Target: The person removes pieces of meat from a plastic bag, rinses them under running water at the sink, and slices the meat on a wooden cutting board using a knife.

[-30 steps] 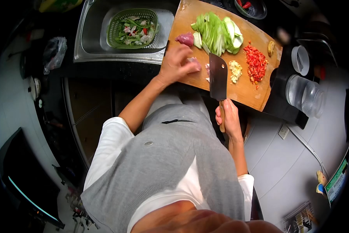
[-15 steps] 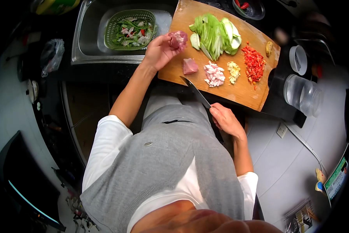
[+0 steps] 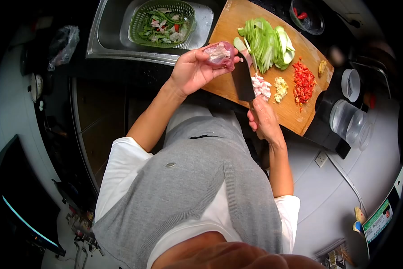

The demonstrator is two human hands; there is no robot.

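My left hand point(image 3: 192, 71) is closed around a piece of raw meat point(image 3: 219, 54), pink with pale fat, held above the cutting board's left edge. In my right hand point(image 3: 266, 119) is a kitchen knife point(image 3: 243, 83), its broad dark blade raised and pointing away from me, close to the meat. Below them lies the wooden cutting board point(image 3: 295, 117). Diced pale fat point(image 3: 262, 88) sits just right of the blade, then minced yellowish bits point(image 3: 280, 88) and chopped red chili point(image 3: 303, 83). Sliced green vegetable point(image 3: 262, 45) is piled farther back. The blade and left hand hide part of the board.
A metal sink point(image 3: 107, 31) at the left holds a green basket point(image 3: 190, 27) with greens. To the right stand a clear jar point(image 3: 342, 115) and a white lid point(image 3: 351, 85). A glass bowl point(image 3: 315, 24) with red chilies stands behind the board.
My left hand has moved right and toward me with the meat. My right hand has raised the knife, its blade now upward near the meat. The pink block on the board no longer shows.
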